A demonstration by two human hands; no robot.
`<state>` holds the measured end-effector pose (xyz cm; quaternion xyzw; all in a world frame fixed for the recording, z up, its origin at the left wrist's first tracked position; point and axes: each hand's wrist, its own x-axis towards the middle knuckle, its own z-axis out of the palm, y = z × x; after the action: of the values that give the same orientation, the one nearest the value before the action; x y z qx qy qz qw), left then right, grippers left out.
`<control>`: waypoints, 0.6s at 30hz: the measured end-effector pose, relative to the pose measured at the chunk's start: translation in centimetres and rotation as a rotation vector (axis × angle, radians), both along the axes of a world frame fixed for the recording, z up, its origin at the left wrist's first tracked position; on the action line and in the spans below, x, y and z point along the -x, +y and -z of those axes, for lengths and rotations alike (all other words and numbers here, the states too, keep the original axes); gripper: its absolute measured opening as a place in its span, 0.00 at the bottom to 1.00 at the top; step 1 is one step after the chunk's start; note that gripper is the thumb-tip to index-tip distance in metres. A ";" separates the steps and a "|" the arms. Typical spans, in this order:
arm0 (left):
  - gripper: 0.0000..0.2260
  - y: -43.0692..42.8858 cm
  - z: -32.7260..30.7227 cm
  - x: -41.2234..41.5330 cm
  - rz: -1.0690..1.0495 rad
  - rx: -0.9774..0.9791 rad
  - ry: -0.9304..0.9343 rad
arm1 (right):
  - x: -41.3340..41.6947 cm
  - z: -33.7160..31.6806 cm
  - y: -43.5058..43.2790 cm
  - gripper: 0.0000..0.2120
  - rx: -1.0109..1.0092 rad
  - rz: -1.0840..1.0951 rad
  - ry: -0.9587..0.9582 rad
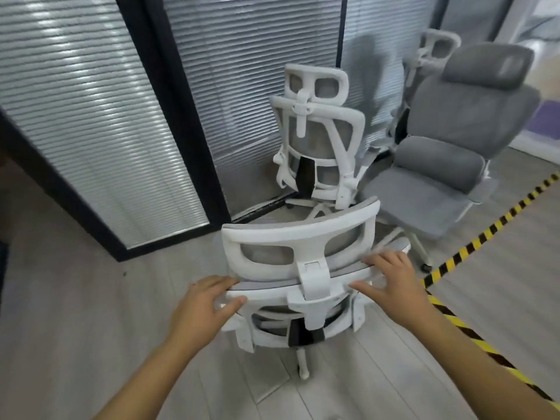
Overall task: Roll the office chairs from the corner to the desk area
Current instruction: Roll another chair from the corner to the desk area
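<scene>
Now | L hand [209, 298] & R hand [391, 277] grip nearest chair [297, 234] | backrest top

No lettering, brand or number is legible on the chairs [272, 237], blinds [91, 116] or striped floor tape [485, 234].
</scene>
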<state>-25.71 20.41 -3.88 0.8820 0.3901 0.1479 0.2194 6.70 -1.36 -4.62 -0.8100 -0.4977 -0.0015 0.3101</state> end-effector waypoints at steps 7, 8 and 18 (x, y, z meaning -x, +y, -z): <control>0.24 -4.7 1.1 4.0 0.259 -0.047 -0.068 | 11.6 0.5 -12.2 0.29 -0.010 0.306 0.053; 0.22 -5.5 1.2 4.3 0.288 -0.064 -0.108 | 13.2 0.3 -13.5 0.29 -0.015 0.352 0.063; 0.22 -12.9 0.9 4.9 0.538 -0.004 -0.291 | 22.6 -0.6 -25.0 0.29 -0.037 0.604 0.055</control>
<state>-30.66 7.47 -4.80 0.9236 0.1067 0.2101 0.3025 -15.92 -26.39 -4.02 -0.9154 -0.2256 -0.0808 0.3235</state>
